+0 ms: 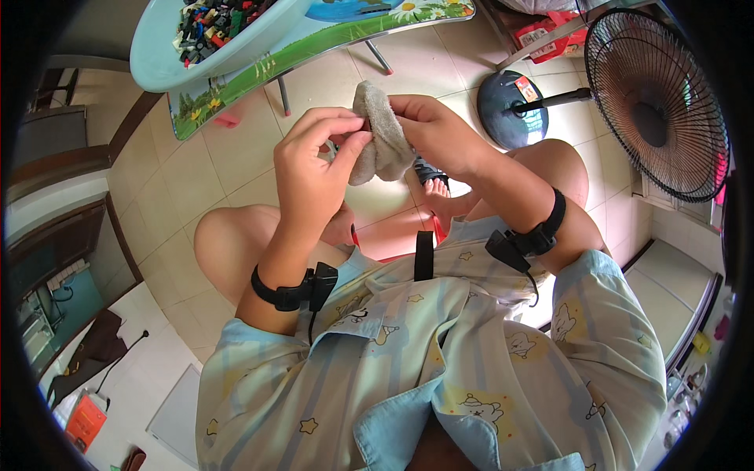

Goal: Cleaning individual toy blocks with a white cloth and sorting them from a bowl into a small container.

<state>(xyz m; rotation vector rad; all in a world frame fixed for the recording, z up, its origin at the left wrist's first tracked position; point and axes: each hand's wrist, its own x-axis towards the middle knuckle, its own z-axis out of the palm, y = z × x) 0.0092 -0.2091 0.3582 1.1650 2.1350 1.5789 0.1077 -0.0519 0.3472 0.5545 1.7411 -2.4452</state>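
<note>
A folded grey-beige cloth item (386, 138), fluffy and perhaps a sock or small towel, is held up between both hands above the knees. My left hand (315, 153) pinches its left edge between thumb and fingers; something small and dark shows beside the thumb, too hidden to name. On the other side, my right hand (436, 132) grips the upper right part of the cloth with curled fingers. Beyond the hands, a pale blue plastic basin (147, 53) with many small building bricks (215, 32) rests on a folding table (253, 76) with a printed meadow top.
A standing fan (654, 112) with a round dark base (506, 115) is at the right. Table legs (284, 97) stand on the tiled floor (235, 153). A red package (551, 38) lies at the top right. White furniture (141, 359) is at the lower left.
</note>
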